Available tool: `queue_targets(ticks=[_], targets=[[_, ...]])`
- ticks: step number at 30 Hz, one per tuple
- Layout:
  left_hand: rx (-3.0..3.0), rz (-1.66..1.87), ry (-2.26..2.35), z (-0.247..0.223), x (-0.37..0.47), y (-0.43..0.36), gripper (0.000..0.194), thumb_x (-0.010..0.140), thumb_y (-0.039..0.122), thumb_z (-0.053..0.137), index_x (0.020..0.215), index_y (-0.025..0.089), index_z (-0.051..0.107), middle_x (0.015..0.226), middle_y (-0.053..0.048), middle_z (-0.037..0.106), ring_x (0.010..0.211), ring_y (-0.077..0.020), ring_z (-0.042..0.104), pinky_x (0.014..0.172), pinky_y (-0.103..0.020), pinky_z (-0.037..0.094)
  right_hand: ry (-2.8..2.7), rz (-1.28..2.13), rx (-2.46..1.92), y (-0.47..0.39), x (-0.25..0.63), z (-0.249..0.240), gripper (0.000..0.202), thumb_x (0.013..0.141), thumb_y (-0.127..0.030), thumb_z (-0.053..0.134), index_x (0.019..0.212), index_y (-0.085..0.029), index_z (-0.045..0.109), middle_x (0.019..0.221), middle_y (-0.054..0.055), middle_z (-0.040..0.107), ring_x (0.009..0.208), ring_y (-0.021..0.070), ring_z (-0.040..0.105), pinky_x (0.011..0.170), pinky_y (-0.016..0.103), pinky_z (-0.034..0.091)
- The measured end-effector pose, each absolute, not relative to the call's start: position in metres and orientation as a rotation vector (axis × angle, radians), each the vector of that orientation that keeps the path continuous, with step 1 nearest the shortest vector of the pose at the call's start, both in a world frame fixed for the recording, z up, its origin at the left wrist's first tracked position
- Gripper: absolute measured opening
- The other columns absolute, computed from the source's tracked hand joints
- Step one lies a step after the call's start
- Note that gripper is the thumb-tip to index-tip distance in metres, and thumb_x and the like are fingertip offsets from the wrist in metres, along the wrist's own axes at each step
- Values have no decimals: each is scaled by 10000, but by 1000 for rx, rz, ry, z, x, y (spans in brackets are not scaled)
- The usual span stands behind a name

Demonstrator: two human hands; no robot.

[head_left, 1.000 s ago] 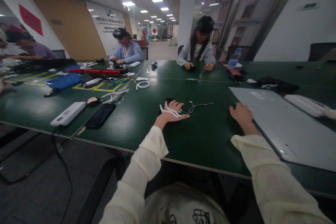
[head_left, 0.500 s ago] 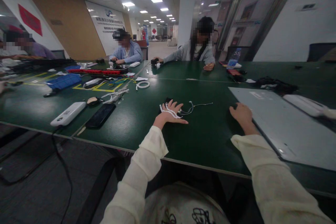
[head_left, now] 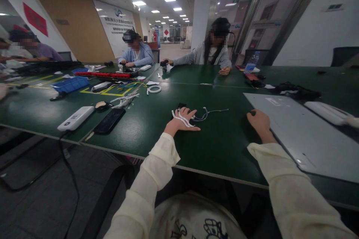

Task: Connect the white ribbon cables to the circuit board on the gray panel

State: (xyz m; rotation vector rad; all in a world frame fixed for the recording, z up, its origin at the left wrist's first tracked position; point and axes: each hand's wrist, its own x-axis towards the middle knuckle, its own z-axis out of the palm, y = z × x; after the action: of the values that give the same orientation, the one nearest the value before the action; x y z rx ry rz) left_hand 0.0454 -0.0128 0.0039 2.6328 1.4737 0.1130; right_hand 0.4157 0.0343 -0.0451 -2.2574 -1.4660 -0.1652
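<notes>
Little has changed over the last second: the left hand (head_left: 182, 121) stays flat on the green surface (head_left: 218, 145) with its fingers (head_left: 188, 112) spread apart, pressing on a bundle of white ties (head_left: 179, 118) and the near end of a thin grey cable (head_left: 206, 113), which trails away to the right across the surface. The hand has barely shifted, so the bundle looks merely pinned down rather than lifted or sorted, and the work on it appears paused or just beginning. The right hand (head_left: 259, 121) also keeps its place, curled at the near left corner of a large grey panel (head_left: 303, 138); its fingers seem closed together, with a small dark object (head_left: 252, 112) just past the knuckles, but whether they pinch anything I cannot tell. The one clear change lies across the surface, where a seated person now stretches an arm toward a small dark item (head_left: 163, 64). A black piece (head_left: 181, 105) beneath the left hand is mostly covered, so its shape is unclear. The panel is cut off at the right edge.
</notes>
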Motion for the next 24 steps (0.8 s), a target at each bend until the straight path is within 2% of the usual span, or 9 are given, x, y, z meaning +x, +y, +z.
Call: queue_targets(ticks=[9,24], targets=[[2660,218,1496,9,46,-15,892,661,774,411,1386,288,225,1397,-98,315,1291,-334,233,1006,-541,238,-1428,-131,-2197,30,407,-40,334,777,-272,488,1023,-117,653,890,126,655,857,244,590,749,325,420],[2715,476,1610,10,47,-12,880,666,781,393,1380,285,249,1362,-103,341,1265,-324,270,990,-530,271,-1613,-10,-1919,10,353,-28,307,807,-304,451,932,-158,691,904,83,680,839,216,608,775,297,421]])
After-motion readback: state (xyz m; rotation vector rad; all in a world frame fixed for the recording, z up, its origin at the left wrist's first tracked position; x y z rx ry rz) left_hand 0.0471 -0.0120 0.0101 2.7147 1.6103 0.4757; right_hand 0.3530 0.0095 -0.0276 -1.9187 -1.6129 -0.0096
